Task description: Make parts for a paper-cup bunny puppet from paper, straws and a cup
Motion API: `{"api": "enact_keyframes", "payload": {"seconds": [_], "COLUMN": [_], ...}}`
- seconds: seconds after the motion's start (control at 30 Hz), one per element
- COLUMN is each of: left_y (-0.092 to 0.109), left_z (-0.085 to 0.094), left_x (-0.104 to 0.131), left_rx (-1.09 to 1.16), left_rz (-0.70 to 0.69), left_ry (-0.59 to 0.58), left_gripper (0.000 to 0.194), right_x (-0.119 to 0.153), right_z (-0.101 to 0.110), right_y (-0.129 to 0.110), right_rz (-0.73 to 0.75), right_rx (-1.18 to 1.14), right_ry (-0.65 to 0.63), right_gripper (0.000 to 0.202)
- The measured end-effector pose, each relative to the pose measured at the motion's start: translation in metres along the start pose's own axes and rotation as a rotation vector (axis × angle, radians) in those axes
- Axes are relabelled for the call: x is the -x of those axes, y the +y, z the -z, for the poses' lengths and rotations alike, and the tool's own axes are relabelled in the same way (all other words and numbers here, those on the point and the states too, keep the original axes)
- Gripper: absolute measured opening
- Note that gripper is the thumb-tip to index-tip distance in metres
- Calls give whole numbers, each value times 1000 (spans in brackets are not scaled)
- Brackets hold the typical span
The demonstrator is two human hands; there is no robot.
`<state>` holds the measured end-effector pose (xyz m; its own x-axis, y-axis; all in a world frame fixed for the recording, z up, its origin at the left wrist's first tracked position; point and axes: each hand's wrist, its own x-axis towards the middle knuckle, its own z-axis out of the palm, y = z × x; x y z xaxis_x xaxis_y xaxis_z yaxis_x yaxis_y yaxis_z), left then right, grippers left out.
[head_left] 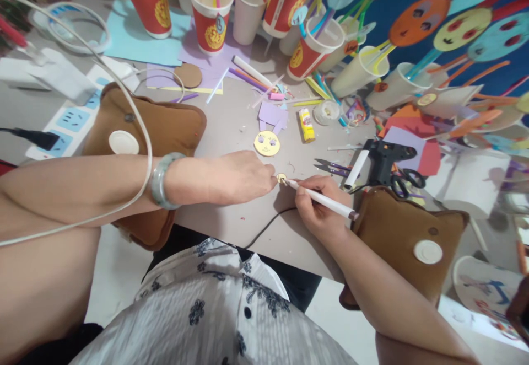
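A white marker with a dark end is gripped in my right hand. Its tip meets a small yellow paper disc that bears dark marks. My left hand is closed, its fingertips pinching the left edge of that disc at the table surface. Just beyond lies a larger yellow paper face with drawn eyes and a mouth. Purple paper pieces lie behind the face. A loose white marker cap rests right of my right hand, beside scissors.
A yellow glue stick and a black glue gun lie to the right. Paper cups with pipe cleaners and paper faces line the back. Brown cushions flank both arms. A white cable crosses above my left forearm.
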<state>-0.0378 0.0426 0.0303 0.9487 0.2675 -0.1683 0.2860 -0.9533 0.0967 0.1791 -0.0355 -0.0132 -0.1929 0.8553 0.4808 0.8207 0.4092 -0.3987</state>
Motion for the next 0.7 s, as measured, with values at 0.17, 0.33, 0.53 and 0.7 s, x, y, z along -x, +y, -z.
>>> {"api": "enact_keyframes", "payload": {"seconds": [0.17,0.33,0.53,0.7], "left_y": [1,1,2,1], "left_z": [3,1,2,3], "left_x": [0,1,0,0], "left_rx": [7,11,5,21], "left_rz": [11,14,11,16], "left_ry": [-15,3,-14,-18], "left_gripper": [32,30,34,36], "right_x": [-1,-1,0,1], "right_z": [2,0,0,1], "right_y": [-1,1,2,1], "right_rz": [10,19,4,-46], "right_rx": [12,15,-32,-45], "right_ry": [27,24,-5,-55], "right_gripper": [4,4,5,8]}}
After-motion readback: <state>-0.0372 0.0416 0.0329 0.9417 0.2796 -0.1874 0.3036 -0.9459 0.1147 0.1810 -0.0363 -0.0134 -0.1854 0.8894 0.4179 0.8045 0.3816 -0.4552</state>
